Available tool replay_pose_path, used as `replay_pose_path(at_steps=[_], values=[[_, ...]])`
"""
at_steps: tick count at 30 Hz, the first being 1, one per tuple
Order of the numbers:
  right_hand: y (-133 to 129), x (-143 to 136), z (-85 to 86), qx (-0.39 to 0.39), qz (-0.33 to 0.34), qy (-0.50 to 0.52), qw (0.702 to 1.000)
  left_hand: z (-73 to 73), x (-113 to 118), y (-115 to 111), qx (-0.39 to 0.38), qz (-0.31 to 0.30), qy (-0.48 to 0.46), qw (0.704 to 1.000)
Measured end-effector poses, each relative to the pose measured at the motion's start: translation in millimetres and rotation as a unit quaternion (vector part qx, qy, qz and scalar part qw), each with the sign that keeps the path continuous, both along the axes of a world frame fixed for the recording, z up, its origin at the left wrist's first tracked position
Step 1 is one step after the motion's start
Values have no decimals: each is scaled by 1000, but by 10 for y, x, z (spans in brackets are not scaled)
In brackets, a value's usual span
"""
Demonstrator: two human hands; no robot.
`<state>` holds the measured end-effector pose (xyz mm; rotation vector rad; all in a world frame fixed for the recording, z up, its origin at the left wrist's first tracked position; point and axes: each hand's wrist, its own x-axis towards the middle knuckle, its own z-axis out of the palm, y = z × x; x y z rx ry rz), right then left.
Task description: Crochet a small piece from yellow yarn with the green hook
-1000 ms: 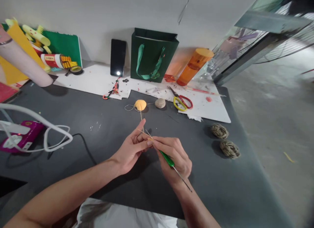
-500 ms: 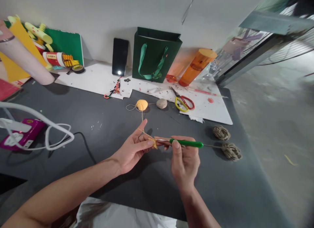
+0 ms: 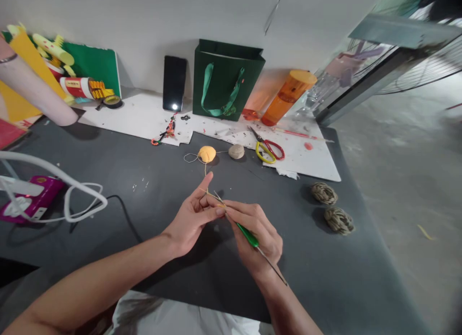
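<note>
My left hand (image 3: 193, 219) pinches a small piece of yellow yarn work (image 3: 221, 206) between thumb and fingers. Its index finger points up with the yarn strand passing over it. That strand leads back to a yellow yarn ball (image 3: 207, 154) on the table. In my right hand (image 3: 258, 234) is a crochet hook with a green handle (image 3: 248, 235); its metal rear end slants down across my wrist. The hook's tip lies at the yarn work, close to my left fingertips, and the fingers partly hide it. Both hands meet there.
A beige yarn ball (image 3: 236, 151) lies beside the yellow one. Scissors (image 3: 269, 149) rest partly on white board. Two grey-brown yarn bundles (image 3: 338, 221) sit at the right. Behind stand a phone (image 3: 174, 83), a green bag (image 3: 227, 80) and an orange bottle (image 3: 288, 98). A purple power strip (image 3: 34, 200) is left.
My right hand has turned and moved left against my left fingertips. The crochet hook has swung from nearly level to slanting, its rear end now down toward my wrist. My left hand stays nearly still.
</note>
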<state>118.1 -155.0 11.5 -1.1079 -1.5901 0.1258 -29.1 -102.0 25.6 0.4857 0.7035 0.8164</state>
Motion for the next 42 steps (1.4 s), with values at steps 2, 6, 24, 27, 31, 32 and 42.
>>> replay_pose_path(at_steps=[2, 6, 24, 27, 31, 32, 42], values=[[-11, -11, -14, -12, 2, 37, 999, 7, -7, 5, -28, -17, -12, 999], [-29, -26, -48, -37, 19, 128, 991, 16, -17, 16, -57, -39, -36, 997], [16, 3, -110, -164, -6, 339, 926, -7, -31, 32, -47, -41, -32, 998], [29, 8, -126, -178, 10, 345, 921, 2, -31, 20, -34, -51, -27, 998], [2, 21, -152, -188, 7, 312, 931, -3, -43, 14, -14, -67, -17, 998], [-5, 25, -156, -185, 4, 310, 933, -7, -48, 18, -7, -74, -11, 997], [-11, 49, -164, -188, 23, 323, 927, -2, -77, 82, 57, -86, 23, 994]])
